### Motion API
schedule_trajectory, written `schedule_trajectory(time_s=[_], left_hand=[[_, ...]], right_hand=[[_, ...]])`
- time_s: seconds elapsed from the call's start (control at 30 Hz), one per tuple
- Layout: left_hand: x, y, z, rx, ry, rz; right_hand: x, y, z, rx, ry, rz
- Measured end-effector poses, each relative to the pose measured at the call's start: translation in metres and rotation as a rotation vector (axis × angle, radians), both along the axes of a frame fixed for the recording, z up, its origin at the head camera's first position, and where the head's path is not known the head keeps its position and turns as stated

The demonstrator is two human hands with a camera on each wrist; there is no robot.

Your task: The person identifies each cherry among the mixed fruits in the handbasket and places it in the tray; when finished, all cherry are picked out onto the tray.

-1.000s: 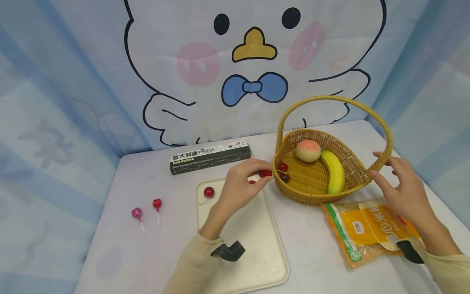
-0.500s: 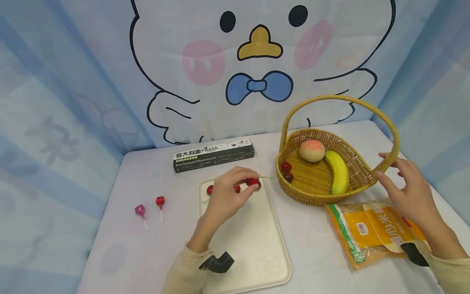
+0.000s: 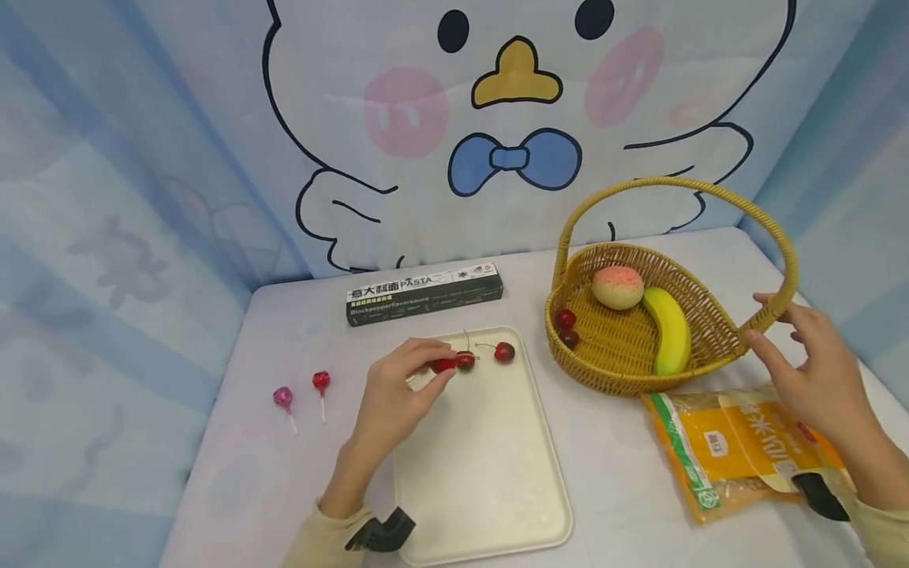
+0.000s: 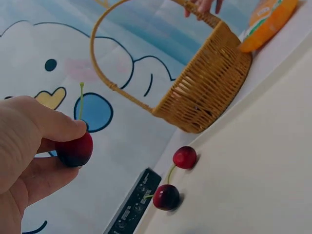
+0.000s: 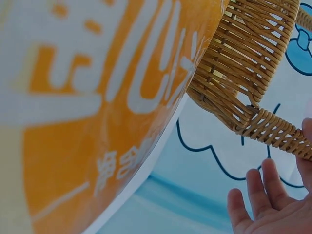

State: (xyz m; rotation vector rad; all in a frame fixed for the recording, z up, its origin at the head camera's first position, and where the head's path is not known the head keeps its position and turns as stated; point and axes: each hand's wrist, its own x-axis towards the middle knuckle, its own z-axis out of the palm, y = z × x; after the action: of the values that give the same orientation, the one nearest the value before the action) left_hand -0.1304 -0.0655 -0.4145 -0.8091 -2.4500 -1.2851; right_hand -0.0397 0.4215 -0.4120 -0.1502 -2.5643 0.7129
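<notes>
My left hand (image 3: 401, 390) is over the pale tray (image 3: 490, 505), pinching a cherry (image 4: 75, 150) between thumb and fingers, its stem upward in the left wrist view. Two cherries lie near the tray's far edge, one dark red (image 3: 465, 360) and another (image 3: 504, 352) to its right. A stem peeks out beside the hand, which hides that spot. At right, my right hand (image 3: 824, 375) grips the base of the handle (image 3: 765, 315) of a wicker basket (image 3: 611, 383), thumb in front. Inside the basket are a peach (image 3: 618, 287), a banana (image 3: 669, 331) and two cherries (image 3: 566, 319).
Behind the tray lies a black and white pasta box (image 3: 426, 296). Two lollipops (image 3: 321, 380) are on the table at left. An orange grain packet (image 3: 746, 446) lies in front of the basket, under the right forearm. A printed curtain (image 3: 405, 205) hangs behind.
My left hand has moved left from the basket's rim to above the tray, with the cherry still pinched. The right hand stays at the handle. The head view has shifted slightly.
</notes>
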Motion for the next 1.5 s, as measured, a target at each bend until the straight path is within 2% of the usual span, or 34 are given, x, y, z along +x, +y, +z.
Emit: schedule_trajectory(time_s=[0.17,0.5,0.7,0.9,1.13,1.33,1.5], left_hand=[[0.003,-0.016,0.000,0.023,-0.003,0.017],[0.010,-0.036,-0.002,-0.006,-0.093,0.073],[0.010,-0.037,-0.007,-0.069,-0.125,0.092],[0.006,-0.038,-0.020,-0.114,-0.146,0.104],[0.003,-0.038,-0.035,-0.215,-0.151,0.123],[0.003,-0.037,-0.039,-0.270,-0.164,0.119],[0.003,-0.033,-0.042,-0.373,-0.200,0.099]], right_hand=[[0.001,-0.001,0.001,-0.002,-0.016,-0.020],[-0.004,-0.001,-0.001,-0.001,-0.024,-0.019],[-0.004,-0.002,0.001,-0.009,-0.028,-0.022],[-0.004,-0.004,0.002,-0.012,-0.047,-0.034],[-0.004,-0.004,0.002,-0.013,-0.042,-0.034],[-0.005,-0.004,0.001,-0.015,-0.042,-0.028],[-0.003,-0.003,0.002,-0.017,-0.044,-0.033]])
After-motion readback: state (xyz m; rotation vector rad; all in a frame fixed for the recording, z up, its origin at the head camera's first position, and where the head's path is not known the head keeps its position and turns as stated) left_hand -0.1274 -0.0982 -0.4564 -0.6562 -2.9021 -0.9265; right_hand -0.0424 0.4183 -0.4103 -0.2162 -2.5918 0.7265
